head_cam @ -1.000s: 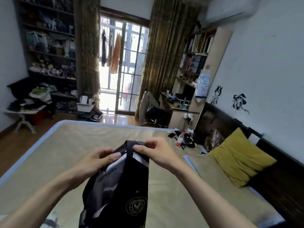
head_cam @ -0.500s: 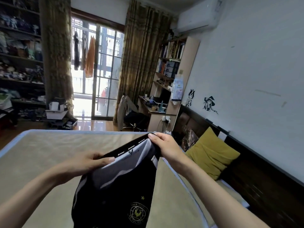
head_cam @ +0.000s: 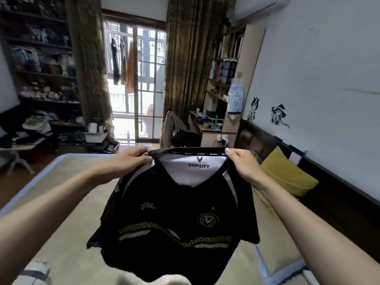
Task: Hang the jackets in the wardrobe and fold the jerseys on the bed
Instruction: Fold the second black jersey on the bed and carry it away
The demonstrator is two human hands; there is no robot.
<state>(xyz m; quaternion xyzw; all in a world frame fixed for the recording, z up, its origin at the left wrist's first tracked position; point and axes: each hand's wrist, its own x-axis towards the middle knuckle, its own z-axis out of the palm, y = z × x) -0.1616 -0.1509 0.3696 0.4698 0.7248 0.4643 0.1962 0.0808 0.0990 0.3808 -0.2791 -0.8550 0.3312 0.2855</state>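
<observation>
Black short-sleeved jersey w/ gold crest (head_cam: 176,212) hangs in air above tan-covered bed (head_cam: 67,182); left hand (head_cam: 127,161) & right hand (head_cam: 242,163) pinch shoulders at collar, fingers closed on fabric. Recommended: keep collar taut & level; lower front-down flat onto bed; smooth before folding sleeves.

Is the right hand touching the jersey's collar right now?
Touching. The head view shows the right hand pinching the right end of the black jersey's collar, thumb on top of the fabric, with the left hand gripping the other end.
</observation>
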